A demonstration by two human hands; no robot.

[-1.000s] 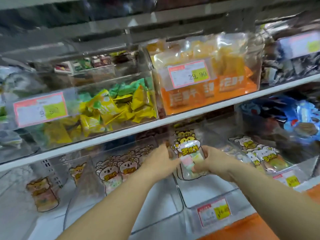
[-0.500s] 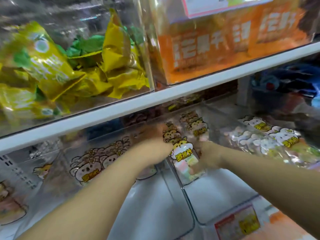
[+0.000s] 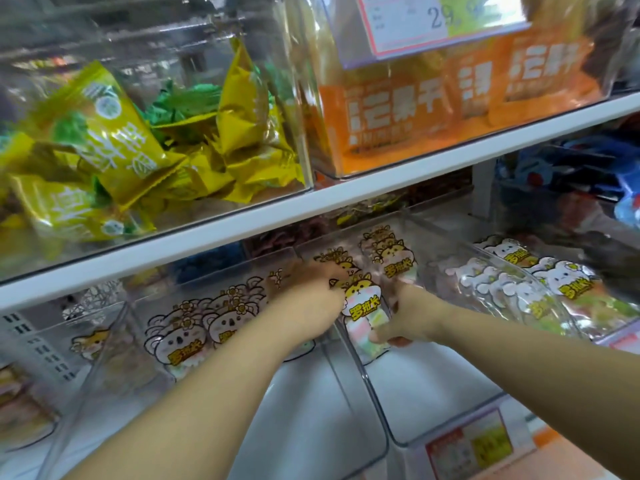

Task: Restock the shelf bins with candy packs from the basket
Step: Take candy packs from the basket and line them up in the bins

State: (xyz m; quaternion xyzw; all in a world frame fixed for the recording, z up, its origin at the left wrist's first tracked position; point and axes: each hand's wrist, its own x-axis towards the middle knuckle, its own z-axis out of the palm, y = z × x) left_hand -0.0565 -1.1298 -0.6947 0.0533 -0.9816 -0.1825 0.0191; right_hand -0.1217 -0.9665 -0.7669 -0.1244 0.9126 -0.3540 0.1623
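A candy pack [image 3: 363, 306] with a yellow cat print and pastel sweets stands upright inside a clear shelf bin [image 3: 408, 396] on the lower shelf. My left hand [image 3: 311, 292] grips its upper left edge. My right hand [image 3: 405, 317] holds its right side and lower corner, thumb under the bottom. More cat packs [image 3: 391, 254] stand behind it at the back of the same bin. The basket is out of view.
The bin to the left [image 3: 194, 327] holds koala-print packs, the bin to the right [image 3: 540, 289] white-animal packs. Above, a white shelf board [image 3: 346, 202] carries bins of yellow packets [image 3: 114, 154] and orange boxes [image 3: 450, 109]. A price tag [image 3: 474, 445] fronts the cat bin.
Both hands have pushed the cat pack deeper into the bin, toward the packs at the back. The view has closed in on the shelf.
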